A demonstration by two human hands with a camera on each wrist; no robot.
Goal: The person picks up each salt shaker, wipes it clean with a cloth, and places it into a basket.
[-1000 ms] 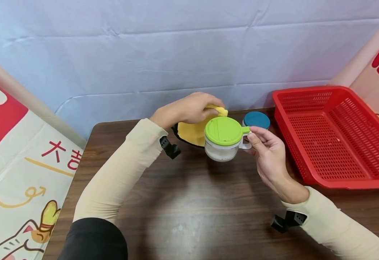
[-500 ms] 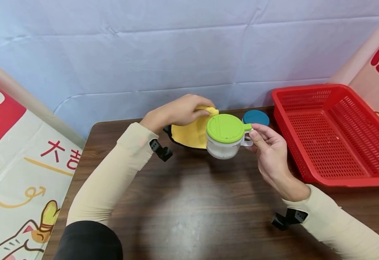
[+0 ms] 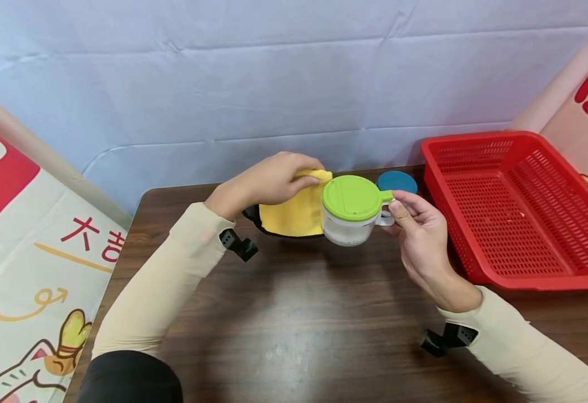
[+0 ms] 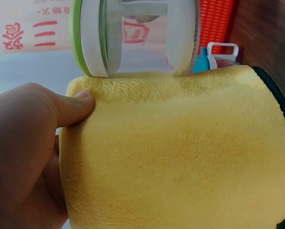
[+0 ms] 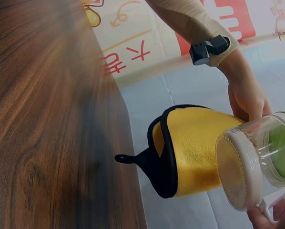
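My left hand (image 3: 271,182) pinches the top edge of a yellow cloth (image 3: 291,215) with black edging, thumb on the near face. The fluffy cloth (image 4: 180,152) fills much of the left wrist view; a black loop (image 5: 125,158) hangs at its corner in the right wrist view. My right hand (image 3: 422,240) grips the white handle of a clear seasoning jar (image 3: 346,230) with a green lid (image 3: 351,197), above the table. The cloth lies against or just beside the jar's left side; I cannot tell whether they touch. Part of the handle is hidden by my fingers.
A blue-lidded container (image 3: 397,182) stands behind the jar, with a white handle showing in the left wrist view. A red perforated basket (image 3: 485,263) stands on the right of the brown wooden table (image 3: 294,336). A pale cloth backdrop (image 3: 274,84) hangs behind.
My left hand has moved left and slightly nearer, drawing the yellow cloth along the jar's side. The jar has shifted slightly right and up in my right hand.
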